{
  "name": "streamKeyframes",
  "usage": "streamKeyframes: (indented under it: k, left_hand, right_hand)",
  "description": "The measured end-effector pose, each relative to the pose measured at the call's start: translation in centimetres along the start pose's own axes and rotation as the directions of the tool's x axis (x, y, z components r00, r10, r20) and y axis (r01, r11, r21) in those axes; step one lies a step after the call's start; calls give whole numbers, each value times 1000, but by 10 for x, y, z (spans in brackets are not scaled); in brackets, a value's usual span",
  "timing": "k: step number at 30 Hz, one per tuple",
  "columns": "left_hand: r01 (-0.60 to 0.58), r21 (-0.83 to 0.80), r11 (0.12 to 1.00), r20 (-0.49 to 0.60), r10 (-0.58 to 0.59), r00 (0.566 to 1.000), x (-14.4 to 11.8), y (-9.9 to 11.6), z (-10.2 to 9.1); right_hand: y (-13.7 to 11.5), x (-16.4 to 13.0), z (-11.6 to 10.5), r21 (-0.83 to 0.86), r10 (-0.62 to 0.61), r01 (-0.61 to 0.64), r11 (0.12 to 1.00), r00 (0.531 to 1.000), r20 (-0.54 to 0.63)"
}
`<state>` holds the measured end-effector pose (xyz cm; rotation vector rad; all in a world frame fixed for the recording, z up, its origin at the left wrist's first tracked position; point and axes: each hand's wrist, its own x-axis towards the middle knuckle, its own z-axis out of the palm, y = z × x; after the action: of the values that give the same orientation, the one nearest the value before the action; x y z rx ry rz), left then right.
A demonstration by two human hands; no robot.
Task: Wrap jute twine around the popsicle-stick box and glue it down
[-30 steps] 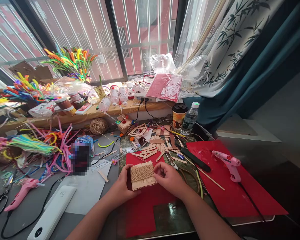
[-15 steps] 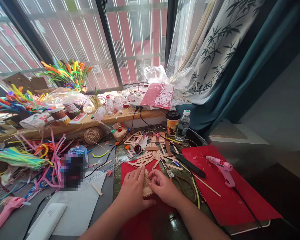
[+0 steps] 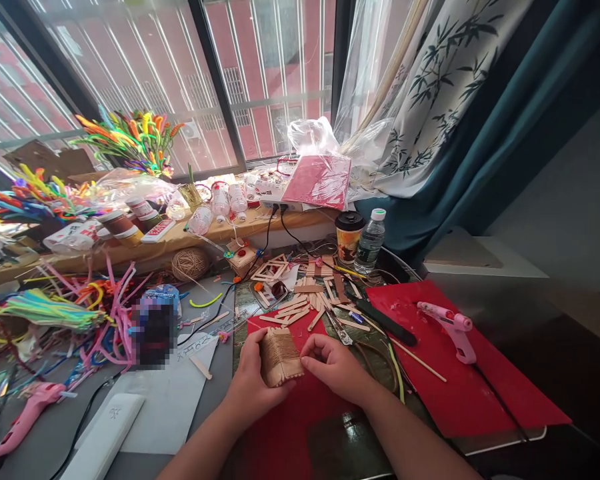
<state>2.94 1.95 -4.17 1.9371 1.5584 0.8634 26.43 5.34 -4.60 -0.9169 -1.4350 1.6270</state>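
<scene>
Head view: both hands meet over a red felt sheet (image 3: 285, 427) at the near edge of the table (image 3: 45, 427). The left hand (image 3: 253, 387) is curled around the left side of a small block of craft sticks wound with twine (image 3: 280, 357), thumb on top and fingers underneath, closed firmly on it. The right hand (image 3: 337, 367) is loosely curled, its fingertips (image 3: 307, 362) pinching the block's right edge. The block is lifted just off the felt and tilted, stick ends facing the camera.

Counted: two pink glue guns, one (image 3: 453, 327) lying on the red mat (image 3: 480, 393) at right, another (image 3: 23, 417) at far left; one ball of twine (image 3: 190, 263); one lidded paper cup (image 3: 349, 237) beside one water bottle (image 3: 370, 241); one white power bank (image 3: 105, 437). Loose craft sticks (image 3: 305, 300) lie scattered behind the hands, too many to count.
</scene>
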Motion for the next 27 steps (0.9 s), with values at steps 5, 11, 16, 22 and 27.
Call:
streamKeyframes:
  k: [5, 11, 16, 22, 27]
  left_hand:
    - [4, -293, 956, 0, -4, 1000, -8, -20, 10]
    - [2, -553, 833, 40, 24, 999, -5, -30, 23]
    - [-10, -564, 826, 79, 67, 995, -3, -29, 23]
    - [45, -424, 905, 254, 71, 965, 5, 4, -13]
    - [-14, -61, 998, 310, 33, 950, 21, 43, -38]
  right_hand:
    - [-3, -1, 2, -13, -28, 28, 1000, 1000, 3]
    - [-4, 0, 3, 65, -26, 28, 997, 999, -27]
    - [1, 2, 4, 114, -35, 36, 993, 999, -9]
    - [2, -1, 5, 156, -60, 58, 986, 998, 11]
    - [1, -6, 9, 100, -70, 67, 993, 997, 22]
